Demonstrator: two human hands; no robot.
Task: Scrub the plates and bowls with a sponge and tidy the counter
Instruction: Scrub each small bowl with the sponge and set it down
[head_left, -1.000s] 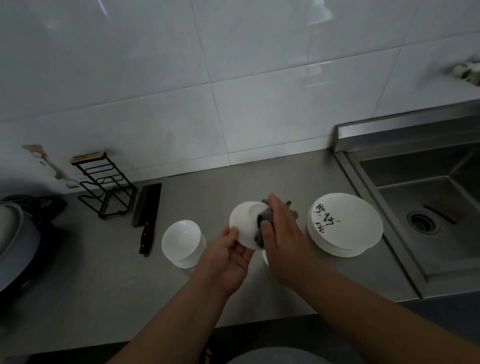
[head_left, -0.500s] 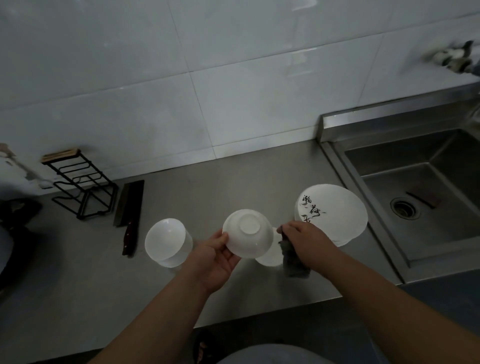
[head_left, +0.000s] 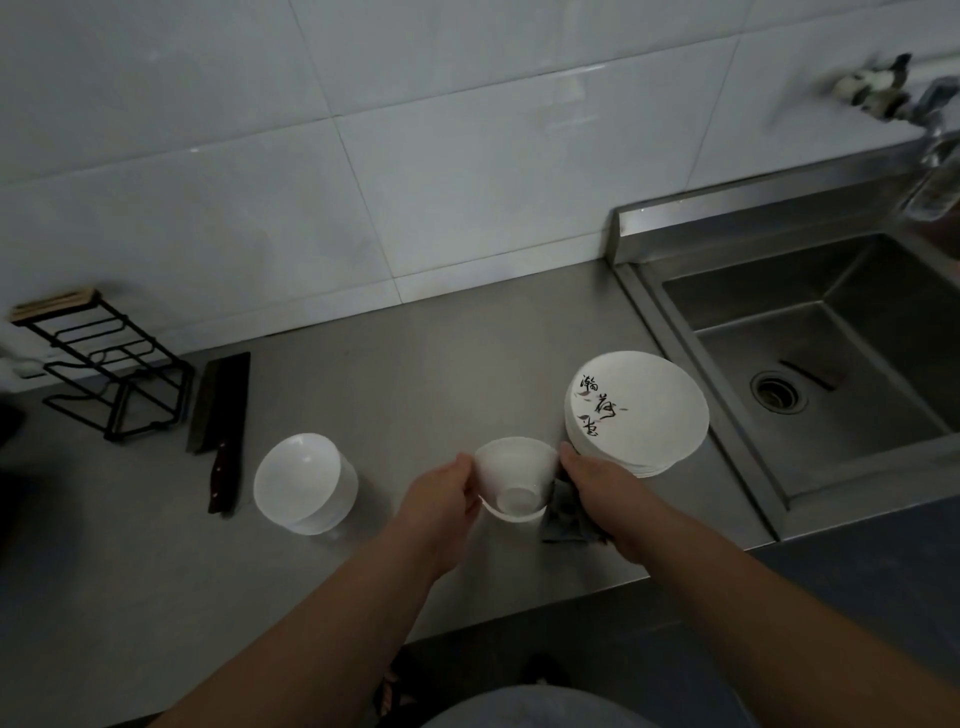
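Left hand (head_left: 441, 499) fingers (head_left: 464, 467) grip small bowl (head_left: 514, 467); right hand (head_left: 602, 486) fingers (head_left: 570, 454) clutch dark sponge (head_left: 563, 514), touching bowl

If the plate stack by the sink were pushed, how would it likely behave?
The plate stack looks like several glossy ceramic plates, so probably heavy and breakable. On the smooth steel counter it would likely slide rather than tip, and the sink edge is close beside it.
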